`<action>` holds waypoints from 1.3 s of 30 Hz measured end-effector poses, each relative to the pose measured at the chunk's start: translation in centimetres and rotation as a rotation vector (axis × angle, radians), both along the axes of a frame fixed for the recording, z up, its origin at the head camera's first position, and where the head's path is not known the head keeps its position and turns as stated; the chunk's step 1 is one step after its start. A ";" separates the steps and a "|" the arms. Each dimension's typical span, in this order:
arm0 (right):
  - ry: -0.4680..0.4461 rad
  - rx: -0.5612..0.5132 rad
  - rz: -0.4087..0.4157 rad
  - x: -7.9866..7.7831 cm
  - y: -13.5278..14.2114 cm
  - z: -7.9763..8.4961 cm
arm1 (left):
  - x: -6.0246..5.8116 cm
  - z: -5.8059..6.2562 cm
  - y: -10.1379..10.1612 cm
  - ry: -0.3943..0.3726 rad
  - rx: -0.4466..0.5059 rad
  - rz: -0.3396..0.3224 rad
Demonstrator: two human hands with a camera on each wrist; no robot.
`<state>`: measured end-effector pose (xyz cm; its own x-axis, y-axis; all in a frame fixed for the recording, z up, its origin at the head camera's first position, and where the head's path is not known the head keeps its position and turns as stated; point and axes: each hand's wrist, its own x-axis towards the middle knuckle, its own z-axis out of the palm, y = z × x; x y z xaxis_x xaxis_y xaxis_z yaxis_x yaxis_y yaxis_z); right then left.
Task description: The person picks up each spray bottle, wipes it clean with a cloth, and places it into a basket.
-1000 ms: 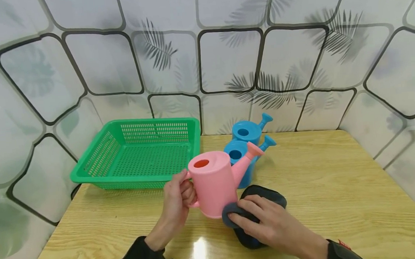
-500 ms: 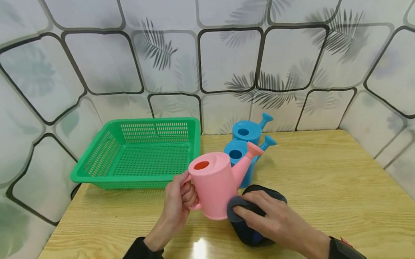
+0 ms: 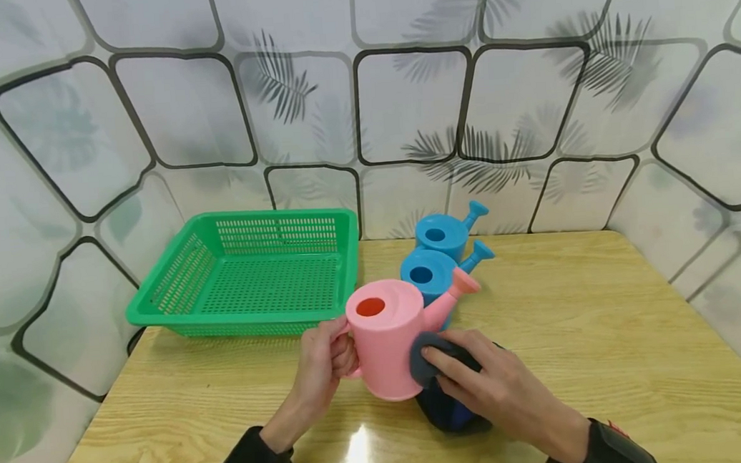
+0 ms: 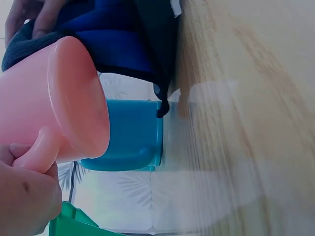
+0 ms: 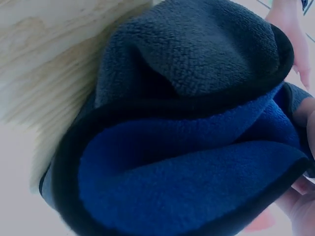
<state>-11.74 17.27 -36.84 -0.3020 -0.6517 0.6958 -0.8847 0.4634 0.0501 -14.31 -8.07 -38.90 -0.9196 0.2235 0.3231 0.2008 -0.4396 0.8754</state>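
Note:
My left hand (image 3: 320,360) grips the handle of a pink watering can (image 3: 384,352), its fingers curled round it. The can is held up off the table, as its base in the left wrist view shows, with the spout pointing right. My right hand (image 3: 500,387) holds a bunched cleaning cloth (image 3: 425,360) against the can's lower right side, below the spout. In the right wrist view the cloth (image 5: 187,54) is grey on one face and blue on the other, with black edging. Its loose part hangs beneath the right hand.
Two blue watering cans, a rear one (image 3: 440,234) and a front one (image 3: 426,270), stand behind the pink one, partly overlapped by it. A green slatted basket (image 3: 247,319) sits at the back left of the wooden table (image 3: 610,329). Patterned walls (image 3: 413,106) enclose the table.
The pink can has come down and slightly right, its spout lower. My right hand first slid right with the cloth, then moved up the can's side.

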 end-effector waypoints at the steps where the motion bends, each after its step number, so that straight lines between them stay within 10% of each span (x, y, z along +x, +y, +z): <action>1: -0.001 -0.006 -0.018 0.0 0.0 0.1 | 0.0 0.0 0.0 0.000 -0.012 0.008; 22: -0.008 -0.088 -0.134 -0.6 0.2 0.9 | 0.3 -0.2 0.2 0.122 -0.091 0.092; 39: -0.104 0.030 -0.029 -0.6 0.8 -0.6 | 0.0 0.3 -0.4 -0.088 0.172 -0.016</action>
<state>-12.37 18.07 -37.41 -0.3906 -0.6619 0.6398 -0.8720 0.4888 -0.0267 -14.34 -8.48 -38.60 -0.9429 0.1865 0.2761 0.1186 -0.5866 0.8011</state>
